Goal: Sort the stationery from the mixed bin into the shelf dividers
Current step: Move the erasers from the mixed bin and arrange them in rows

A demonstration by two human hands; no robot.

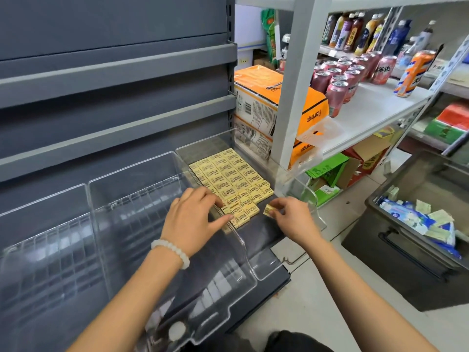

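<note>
Rows of small yellow erasers (229, 174) fill the back of the rightmost clear shelf divider (317, 209) on the dark grey shelf. My left hand (195, 217) rests its fingertips on the front erasers of the block, fingers spread and fairly straight. My right hand (291, 219) pinches one loose yellow eraser (268, 209) between thumb and forefinger, just right of the block's front edge. The mixed bin (396, 260), a dark grey crate, stands on the floor at the right with blue packs and pale paper items inside.
Two more clear dividers (132, 199) lie to the left on the same shelf. Orange cartons (266, 102) are stacked behind the divider. A white rack (375, 107) at the right bears cans and bottles, with boxes under it.
</note>
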